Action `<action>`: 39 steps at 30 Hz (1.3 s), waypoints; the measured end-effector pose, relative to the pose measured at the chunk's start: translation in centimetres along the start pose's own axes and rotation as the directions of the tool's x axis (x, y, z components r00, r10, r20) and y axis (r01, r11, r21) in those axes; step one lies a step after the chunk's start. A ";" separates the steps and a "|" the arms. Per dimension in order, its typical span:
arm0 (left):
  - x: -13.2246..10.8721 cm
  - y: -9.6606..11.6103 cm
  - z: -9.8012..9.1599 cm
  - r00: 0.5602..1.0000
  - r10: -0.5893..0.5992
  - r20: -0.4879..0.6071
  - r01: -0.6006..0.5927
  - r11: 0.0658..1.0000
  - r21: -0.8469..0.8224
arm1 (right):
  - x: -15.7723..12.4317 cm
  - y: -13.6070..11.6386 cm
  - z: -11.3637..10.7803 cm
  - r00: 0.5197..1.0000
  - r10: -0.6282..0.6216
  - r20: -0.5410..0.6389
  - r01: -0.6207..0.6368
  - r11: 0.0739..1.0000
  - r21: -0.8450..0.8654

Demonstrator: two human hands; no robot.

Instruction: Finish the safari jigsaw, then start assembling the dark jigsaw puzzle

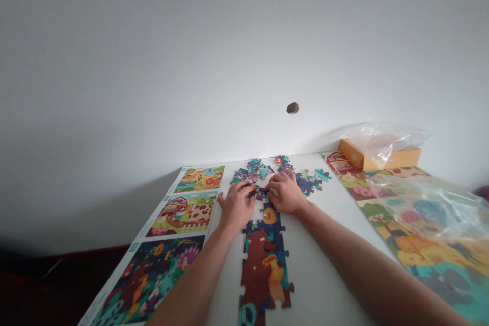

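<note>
My left hand (237, 207) is over the upper middle of the table, its index finger and thumb closed at a small dark puzzle piece (259, 194), with the little finger sticking out. Close beside it, my right hand (286, 193) has its fingers curled in at the same spot, gripping a puzzle piece mostly hidden by the fingertips. Loose puzzle pieces (263, 169) lie just beyond both hands, and more pieces (314, 179) are right of my right hand. Between my forearms runs a joined puzzle strip (260, 270) showing a brown bear with a yellow jar.
On the left lies a sheet of printed pictures (183, 214). A second colourful picture sheet (412, 234) covers the right side, with clear plastic (439, 204) on it. A yellow box (405, 158) with a plastic bag (382, 137) sits against the white wall (229, 61), which has a hole (293, 108).
</note>
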State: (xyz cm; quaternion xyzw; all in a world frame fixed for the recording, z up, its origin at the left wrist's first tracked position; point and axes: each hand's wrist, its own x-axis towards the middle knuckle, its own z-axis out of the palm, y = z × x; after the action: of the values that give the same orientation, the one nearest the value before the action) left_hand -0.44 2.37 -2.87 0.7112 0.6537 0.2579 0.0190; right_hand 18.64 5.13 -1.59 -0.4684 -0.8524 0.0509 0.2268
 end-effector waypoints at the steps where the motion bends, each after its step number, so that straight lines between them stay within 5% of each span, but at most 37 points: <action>1: 0.0 0.0 0.0 1.000 0.014 0.010 -0.014 1.000 -0.005 | 0.0 -0.1 -0.1 1.000 0.019 -0.002 -0.019 1.000 -0.016; 4: -0.1 0.0 0.1 0.999 0.034 0.027 -0.034 0.999 0.001 | 0.0 -0.7 0.1 0.981 0.181 -0.066 -0.188 0.976 -0.108; 9: -0.1 0.0 0.0 1.000 0.001 -0.023 0.000 0.999 0.043 | -0.3 -1.5 1.4 0.879 0.440 -0.185 -0.470 0.865 -0.177; 15: -0.1 0.1 -0.1 1.000 0.006 -0.010 -0.005 0.998 0.062 | -0.5 -1.9 1.3 0.956 0.293 -0.030 -0.295 0.950 -0.106; 21: -0.1 0.2 -0.2 0.999 -0.033 -0.026 0.034 0.997 0.065 | -0.5 -2.2 1.5 0.863 0.490 -0.124 -0.505 0.848 -0.162; 27: -0.1 0.1 -0.1 1.000 -0.003 0.010 0.002 0.998 0.059 | -0.5 -2.6 1.1 0.991 0.116 0.071 -0.113 0.992 -0.049; 33: 0.0 0.1 0.0 1.000 0.000 0.008 -0.001 0.999 0.054 | -0.5 -2.8 1.2 0.954 0.299 0.002 -0.298 0.950 -0.091; 37: 0.0 0.1 -0.1 0.999 0.016 0.027 -0.017 0.999 0.038 | -0.4 -2.6 1.1 0.989 0.117 0.089 -0.114 0.993 -0.035; 39: 0.0 0.1 -0.2 0.999 0.010 0.034 -0.011 0.999 0.031 | -0.4 -2.8 1.0 0.988 0.151 0.022 -0.150 0.987 -0.062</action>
State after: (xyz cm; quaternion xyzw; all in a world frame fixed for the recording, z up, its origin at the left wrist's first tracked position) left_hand -0.42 2.29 -2.71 0.7190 0.6536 0.2356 0.0177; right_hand 16.20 3.38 -1.82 -0.5373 -0.8187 0.0484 0.1967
